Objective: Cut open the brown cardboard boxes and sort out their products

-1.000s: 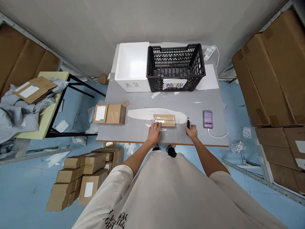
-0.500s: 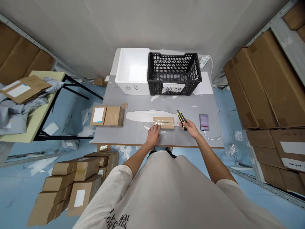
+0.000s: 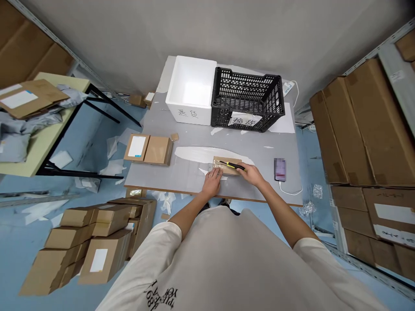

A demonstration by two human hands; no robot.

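Note:
A small taped cardboard box (image 3: 231,171) lies flat near the front of the grey table. My left hand (image 3: 212,182) presses its closed fingers on the box's near left side, holding it against the tabletop. My right hand (image 3: 252,174) is closed around a black and yellow box cutter (image 3: 234,165). The cutter lies low across the top of the box, its tip pointing left near the taped left part. Whether the blade touches the tape I cannot tell.
Behind stand a white foam box (image 3: 191,114) and a black plastic crate (image 3: 248,101). Two cardboard boxes (image 3: 158,151) sit at the table's left, a charging phone (image 3: 279,169) at the right. Stacked cartons (image 3: 100,259) stand on the floor at left.
My right hand has moved left and brought the box cutter from beside the small box onto its top. My left hand stays on the box. The whole view has turned slightly.

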